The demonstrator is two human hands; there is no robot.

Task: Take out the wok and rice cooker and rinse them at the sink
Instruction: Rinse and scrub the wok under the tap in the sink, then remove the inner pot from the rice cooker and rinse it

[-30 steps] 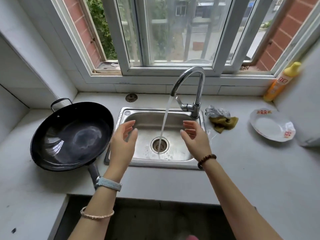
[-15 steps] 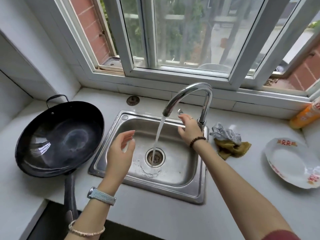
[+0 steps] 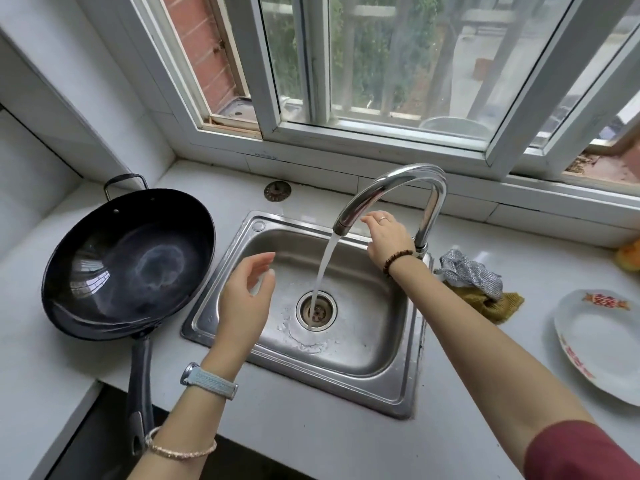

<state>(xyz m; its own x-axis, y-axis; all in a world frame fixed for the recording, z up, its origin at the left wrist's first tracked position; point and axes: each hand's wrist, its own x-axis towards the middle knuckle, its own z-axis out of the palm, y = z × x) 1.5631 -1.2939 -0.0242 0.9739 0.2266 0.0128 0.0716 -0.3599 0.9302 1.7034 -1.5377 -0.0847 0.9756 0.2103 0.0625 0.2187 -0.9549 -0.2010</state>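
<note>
A black wok [image 3: 128,265] sits empty on the white counter left of the steel sink [image 3: 398,393], its long handle [image 3: 140,393] sticking out past the counter's front edge. Water runs from the curved faucet [image 3: 391,181] straight into the drain. My left hand [image 3: 246,299] hovers over the left part of the basin, fingers relaxed, holding nothing and clear of the stream. My right hand [image 3: 386,237] reaches behind the spout, with its fingers bent down over the faucet handle, which the hand hides. No rice cooker is in view.
A grey cloth on a yellow-brown rag [image 3: 474,275] lies right of the faucet. A white plate [image 3: 602,344] rests at the far right, with part of an orange bottle [image 3: 628,256] behind it. A round drain stopper [image 3: 277,191] lies behind the sink below the window sill.
My right hand has moved from in front of the stream up and back to the faucet handle. My left hand stayed over the basin. The view has come closer and shifted left.
</note>
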